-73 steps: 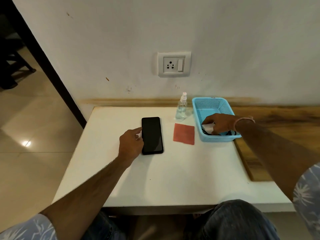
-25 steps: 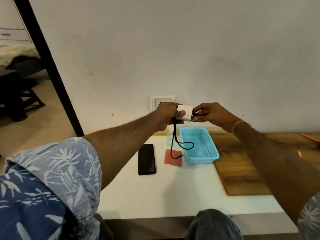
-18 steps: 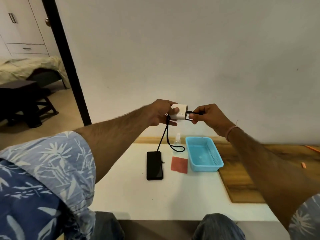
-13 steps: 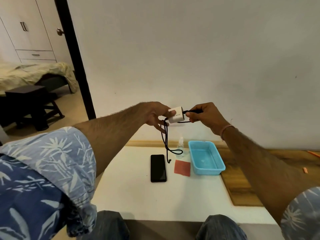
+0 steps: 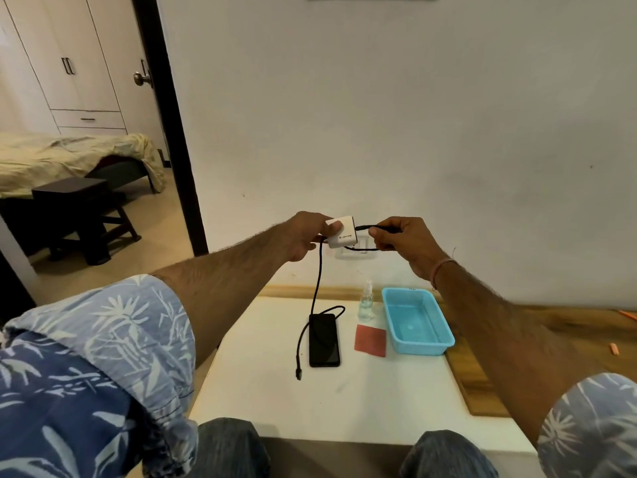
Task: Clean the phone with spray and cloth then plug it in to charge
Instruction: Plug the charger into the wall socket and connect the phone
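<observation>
My left hand [image 5: 305, 236] grips a white charger adapter [image 5: 341, 233] in the air in front of the wall socket [image 5: 365, 248]. My right hand [image 5: 401, 241] pinches one plug end of the black cable [image 5: 319, 270] just right of the adapter. The cable hangs down from my hands, and its free end [image 5: 298, 374] lies on the white table [image 5: 344, 398] left of the black phone [image 5: 323, 340]. The phone lies flat, screen up. A red cloth [image 5: 371, 340] lies right of it. A small clear spray bottle [image 5: 366, 303] stands behind the cloth.
A light blue plastic basket [image 5: 418, 322] sits right of the cloth, with a wooden board [image 5: 482, 381] beyond it. An open doorway at the left shows a bed and a dark stool. My knees are at the table's front edge.
My right hand took the adapter and cable out of the basket, and both hands lifted them up to the socket. The cable has uncoiled and its free end now lies beside the phone.
</observation>
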The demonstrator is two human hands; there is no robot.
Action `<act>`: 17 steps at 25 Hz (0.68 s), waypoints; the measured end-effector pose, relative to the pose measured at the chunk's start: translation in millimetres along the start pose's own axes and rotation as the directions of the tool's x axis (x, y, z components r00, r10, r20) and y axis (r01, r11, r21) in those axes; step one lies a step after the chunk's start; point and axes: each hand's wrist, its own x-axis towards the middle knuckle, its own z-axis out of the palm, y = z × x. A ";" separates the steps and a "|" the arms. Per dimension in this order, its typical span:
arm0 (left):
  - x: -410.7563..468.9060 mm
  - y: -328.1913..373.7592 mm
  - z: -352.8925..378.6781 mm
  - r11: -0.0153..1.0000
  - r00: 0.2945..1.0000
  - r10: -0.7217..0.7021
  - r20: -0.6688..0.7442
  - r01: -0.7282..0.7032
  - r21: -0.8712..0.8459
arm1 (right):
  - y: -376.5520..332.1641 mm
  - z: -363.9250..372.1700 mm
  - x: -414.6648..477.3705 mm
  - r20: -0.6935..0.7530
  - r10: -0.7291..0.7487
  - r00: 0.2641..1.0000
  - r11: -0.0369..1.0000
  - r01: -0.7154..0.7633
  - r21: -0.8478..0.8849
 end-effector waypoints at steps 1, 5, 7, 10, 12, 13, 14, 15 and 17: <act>0.9 -3.4 1.8 0.997 0.999 0.030 -0.024 -0.032 -0.068 | 2.1 2.8 -1.0 -0.008 0.010 1.000 0.999 -0.009 0.054; 2.0 -11.1 10.1 0.952 0.995 0.055 -0.088 -0.079 -0.295 | 12.9 12.9 -7.2 0.070 0.121 0.990 0.891 -0.140 0.432; 3.0 -12.5 13.6 0.933 0.994 0.037 -0.099 -0.070 -0.354 | 17.1 18.7 -11.4 0.195 0.144 0.970 0.764 -0.234 0.601; 2.6 -12.8 19.0 0.914 0.994 0.048 -0.098 -0.083 -0.396 | 22.5 34.0 -16.9 0.244 0.128 0.961 0.774 -0.251 0.582; 3.3 -14.2 19.0 0.929 0.992 0.066 -0.104 -0.099 -0.357 | 23.6 41.8 -18.3 0.140 0.113 0.984 0.891 -0.163 0.424; 3.7 -15.2 17.1 0.932 0.991 0.072 -0.110 -0.106 -0.347 | 23.4 43.7 -17.5 0.070 0.104 0.992 0.931 -0.122 0.344; 5.2 -16.4 15.0 0.927 0.991 0.072 -0.117 -0.110 -0.359 | 22.7 43.8 -15.5 0.006 0.099 0.995 0.952 -0.097 0.290; 7.4 -17.7 13.3 0.915 0.991 0.067 -0.120 -0.109 -0.388 | 21.6 42.6 -13.0 -0.043 0.098 0.994 0.963 -0.083 0.258; 10.4 -18.7 10.6 0.899 0.989 0.064 -0.137 -0.117 -0.423 | 19.4 40.1 -9.2 -0.092 0.096 0.991 0.972 -0.073 0.225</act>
